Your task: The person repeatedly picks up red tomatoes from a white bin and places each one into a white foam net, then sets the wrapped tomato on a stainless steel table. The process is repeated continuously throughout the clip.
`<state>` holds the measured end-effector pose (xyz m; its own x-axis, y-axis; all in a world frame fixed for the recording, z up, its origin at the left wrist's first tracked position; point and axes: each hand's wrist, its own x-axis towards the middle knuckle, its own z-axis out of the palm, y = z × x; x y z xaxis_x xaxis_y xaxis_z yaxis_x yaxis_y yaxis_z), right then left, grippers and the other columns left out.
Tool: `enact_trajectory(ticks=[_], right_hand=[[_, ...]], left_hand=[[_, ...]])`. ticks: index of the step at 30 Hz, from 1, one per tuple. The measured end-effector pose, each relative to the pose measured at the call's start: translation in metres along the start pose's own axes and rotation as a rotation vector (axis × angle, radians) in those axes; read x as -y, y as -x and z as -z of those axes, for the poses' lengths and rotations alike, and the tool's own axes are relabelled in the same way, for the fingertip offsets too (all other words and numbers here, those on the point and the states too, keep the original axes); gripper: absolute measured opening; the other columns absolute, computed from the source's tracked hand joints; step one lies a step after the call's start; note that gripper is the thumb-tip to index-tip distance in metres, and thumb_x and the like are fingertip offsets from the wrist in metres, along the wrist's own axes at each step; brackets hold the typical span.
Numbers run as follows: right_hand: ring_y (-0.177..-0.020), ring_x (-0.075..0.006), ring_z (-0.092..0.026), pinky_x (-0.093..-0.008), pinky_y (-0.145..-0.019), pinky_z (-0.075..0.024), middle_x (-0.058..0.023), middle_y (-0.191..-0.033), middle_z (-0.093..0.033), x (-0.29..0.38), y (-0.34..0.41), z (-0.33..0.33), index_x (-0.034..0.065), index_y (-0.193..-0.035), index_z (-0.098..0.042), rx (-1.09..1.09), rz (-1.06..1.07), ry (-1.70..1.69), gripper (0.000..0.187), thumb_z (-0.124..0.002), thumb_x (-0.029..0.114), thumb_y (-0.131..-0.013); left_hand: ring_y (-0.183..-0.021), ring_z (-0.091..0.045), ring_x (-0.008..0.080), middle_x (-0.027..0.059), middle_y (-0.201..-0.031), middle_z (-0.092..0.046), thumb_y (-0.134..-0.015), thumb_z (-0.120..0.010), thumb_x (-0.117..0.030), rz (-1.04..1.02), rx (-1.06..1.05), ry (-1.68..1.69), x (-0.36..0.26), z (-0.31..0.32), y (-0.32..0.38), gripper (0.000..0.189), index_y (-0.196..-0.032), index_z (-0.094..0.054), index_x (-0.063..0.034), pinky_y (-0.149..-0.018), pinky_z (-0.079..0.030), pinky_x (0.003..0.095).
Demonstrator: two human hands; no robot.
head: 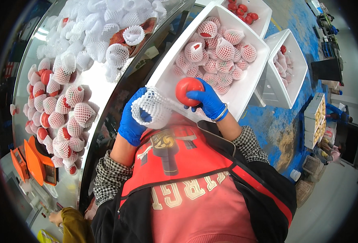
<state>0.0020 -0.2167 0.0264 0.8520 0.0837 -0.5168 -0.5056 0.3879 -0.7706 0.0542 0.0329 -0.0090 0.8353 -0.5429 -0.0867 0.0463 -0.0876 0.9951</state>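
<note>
My left hand (132, 121), in a blue glove, holds an empty white foam net sleeve (154, 111) with its mouth spread by the fingers inside. In my blue-gloved right hand (209, 100) is a bare red tomato (188, 89), gripped from its right side. The tomato is apart from the sleeve, over the near end of a white foam box (166, 73). Many net-wrapped tomatoes (225, 50) lie in that box. To the left, a pile of wrapped tomatoes (57, 112) rests on a metal table (98, 79).
Loose foam sleeves (87, 30) are heaped on the table's far part. Orange scales (39, 162) stand at its left. Other foam boxes (300, 73) sit at the right, one with bare tomatoes (241, 12). Another person's sleeved arm (75, 224) shows at lower left.
</note>
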Motion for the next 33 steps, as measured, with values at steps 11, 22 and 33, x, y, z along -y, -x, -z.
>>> enact_trajectory(ticks=[11, 22, 33], right_hand=[[-0.050, -0.0162, -0.059, -0.0224, -0.037, -0.0419, -0.0110, -0.083, -0.062, 0.002, 0.000, -0.005, 0.0043, -0.117, -0.049, -0.114, -0.063, 0.176, 0.048, -0.069, 0.025, -0.078], [-0.065, -0.0141, -0.061, -0.0239, -0.043, -0.0500, -0.0106, -0.092, -0.061, 0.009, 0.005, -0.014, 0.0020, -0.113, -0.049, -0.202, 0.052, 0.457, 0.061, -0.078, 0.037, -0.072], [-0.118, -0.0378, -0.048, -0.0496, -0.105, -0.0360, -0.0240, -0.129, -0.048, -0.033, -0.004, -0.012, -0.0042, -0.127, -0.045, 0.407, -0.133, -0.793, 0.076, -0.067, 0.046, -0.073]], left_hand=[[-0.099, -0.057, 0.0141, 0.0054, -0.108, -0.059, -0.092, -0.047, -0.002, -0.101, 0.006, -0.285, 0.009, 0.001, 0.004, 0.026, -0.117, -0.053, -0.0002, -0.088, -0.046, 0.0263], [-0.099, -0.058, 0.0158, 0.0060, -0.107, -0.059, -0.084, -0.057, -0.001, 0.111, 0.052, 0.400, 0.010, 0.003, 0.003, 0.030, -0.113, -0.054, -0.0024, -0.087, -0.047, 0.0271], [-0.090, -0.060, 0.0203, 0.0058, -0.099, -0.062, -0.079, -0.066, -0.013, -0.361, 0.144, -1.007, -0.018, 0.006, -0.006, 0.022, -0.098, -0.060, -0.0048, -0.080, -0.048, 0.0303]])
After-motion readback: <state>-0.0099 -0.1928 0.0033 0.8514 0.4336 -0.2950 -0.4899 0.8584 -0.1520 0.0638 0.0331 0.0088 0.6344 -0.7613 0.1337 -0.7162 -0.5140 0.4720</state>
